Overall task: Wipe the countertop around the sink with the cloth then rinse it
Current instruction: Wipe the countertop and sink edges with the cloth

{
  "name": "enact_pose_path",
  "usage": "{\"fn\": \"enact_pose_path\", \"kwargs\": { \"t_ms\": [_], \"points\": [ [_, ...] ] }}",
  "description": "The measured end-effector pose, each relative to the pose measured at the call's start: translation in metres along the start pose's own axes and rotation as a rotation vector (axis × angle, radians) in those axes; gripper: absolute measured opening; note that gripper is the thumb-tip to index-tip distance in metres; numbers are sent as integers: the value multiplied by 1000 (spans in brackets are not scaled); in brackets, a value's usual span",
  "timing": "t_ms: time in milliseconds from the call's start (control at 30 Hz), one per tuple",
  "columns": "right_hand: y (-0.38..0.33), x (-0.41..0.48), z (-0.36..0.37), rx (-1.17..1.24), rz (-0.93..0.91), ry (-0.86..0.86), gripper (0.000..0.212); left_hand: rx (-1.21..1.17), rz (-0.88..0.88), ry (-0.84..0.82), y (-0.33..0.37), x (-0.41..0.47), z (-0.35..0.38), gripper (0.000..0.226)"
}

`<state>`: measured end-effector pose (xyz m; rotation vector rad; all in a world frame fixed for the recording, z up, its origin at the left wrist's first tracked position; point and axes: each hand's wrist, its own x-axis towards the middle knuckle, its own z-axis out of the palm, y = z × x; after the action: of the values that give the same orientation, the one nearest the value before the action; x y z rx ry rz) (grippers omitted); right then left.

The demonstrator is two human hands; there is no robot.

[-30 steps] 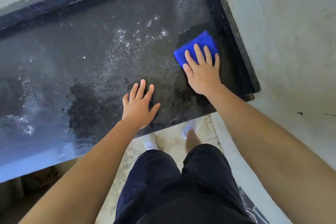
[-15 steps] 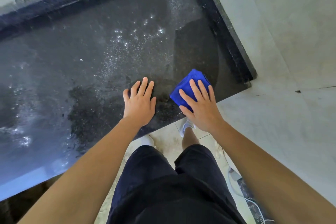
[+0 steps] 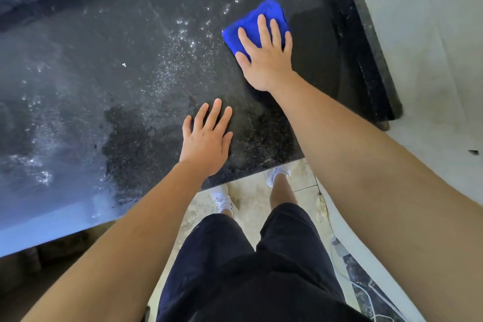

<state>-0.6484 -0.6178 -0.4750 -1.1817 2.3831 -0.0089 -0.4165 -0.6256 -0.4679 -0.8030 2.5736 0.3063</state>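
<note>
Countertop (image 3: 91, 81), dark speckled stone, wet and droplet-strewn; left hand (image 3: 206, 142) flat on it near the front edge, fingers spread; right hand (image 3: 266, 60), fingers straight, pressing folded blue cloth (image 3: 253, 21) onto the surface toward the far right corner.

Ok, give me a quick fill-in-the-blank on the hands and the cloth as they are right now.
1. The cloth is ____ in colour.
2. It lies flat under the straight fingers of the ____ hand.
3. The left hand rests open on the wet countertop and holds ____.

Missing words: blue; right; nothing.
</note>
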Motion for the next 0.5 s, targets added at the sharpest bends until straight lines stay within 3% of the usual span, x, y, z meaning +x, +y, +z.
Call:
{"fn": "enact_pose_path", "kwargs": {
  "t_ms": [167, 333, 500],
  "points": [
    [21, -105, 55, -23, -53, 196, 53, -12, -15, 8, 2, -2, -1, 58],
    [87, -205, 86, -68, 13, 138, 55, -23, -32, -7, 7, -1, -2, 58],
    [119, -199, 76, -49, 103, 137, 57, -18, -20, -11, 5, -2, -4, 57]
  ]
}}
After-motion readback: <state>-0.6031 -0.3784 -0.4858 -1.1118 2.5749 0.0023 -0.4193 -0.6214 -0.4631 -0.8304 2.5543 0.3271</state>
